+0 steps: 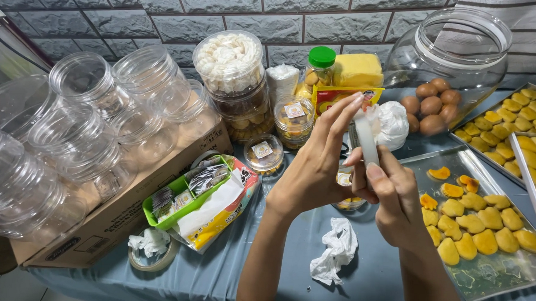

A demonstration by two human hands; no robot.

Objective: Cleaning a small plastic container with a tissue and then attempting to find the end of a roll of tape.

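1. White paper strip (366, 141), upright, sits pinched between both hands above the blue-clothed surface (225, 273); it could slip or tear under uneven pull.
2. Left hand (314, 166): grip partly open, fingertips on the strip's upper end.
3. Right hand (392, 200): grip closed on its lower end.
4. Small clear cookie jar (347, 192), at 6 o'clock under the hands, is mostly hidden.
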